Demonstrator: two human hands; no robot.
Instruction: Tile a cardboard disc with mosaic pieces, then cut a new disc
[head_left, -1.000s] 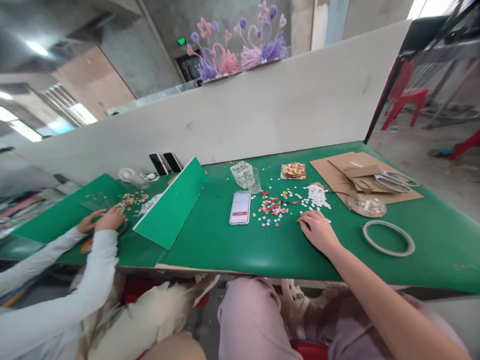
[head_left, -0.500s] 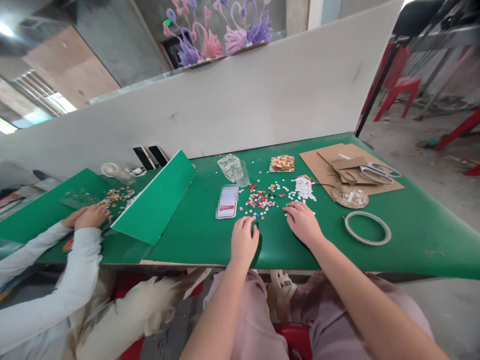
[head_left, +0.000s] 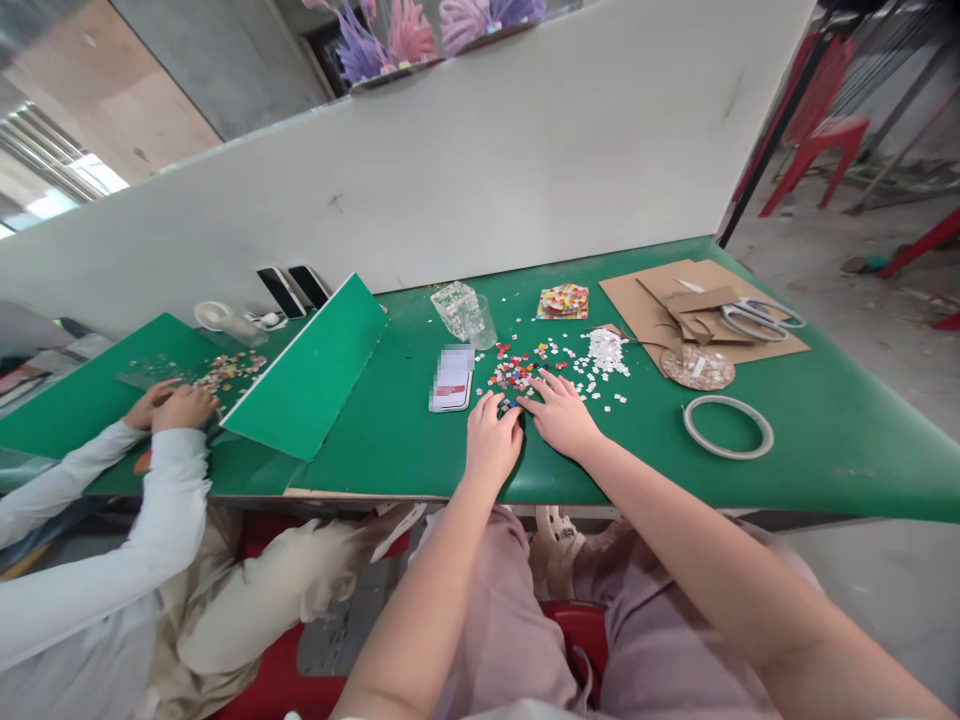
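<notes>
Small coloured mosaic tiles (head_left: 513, 374) lie scattered on the green tabletop (head_left: 405, 450) in front of me. My right hand (head_left: 561, 414) rests palm down at their near right side, fingers spread over the tiles' edge. Close beside it, my left hand (head_left: 493, 440) lies with its fingers loosely curved and apart at the near edge of the same tiles. I see nothing held in either hand, though the undersides of the fingers are hidden. A heap of white tiles (head_left: 606, 350) sits just beyond the right hand. Left of the coloured tiles lies a phone (head_left: 452, 378).
A clear plastic cup (head_left: 480, 325) and a tile-covered piece (head_left: 564, 302) stand farther back. Rightward are cardboard (head_left: 645, 295), scissors (head_left: 757, 320), a round tiled disc (head_left: 697, 368) and a tape roll (head_left: 727, 428). Beyond a green board (head_left: 307, 375), a co-worker's hands (head_left: 176, 405) handle tiles.
My right hand has moved left, from beside the white tiles to the coloured ones, closer to my left hand. The whole view has shifted slightly.
</notes>
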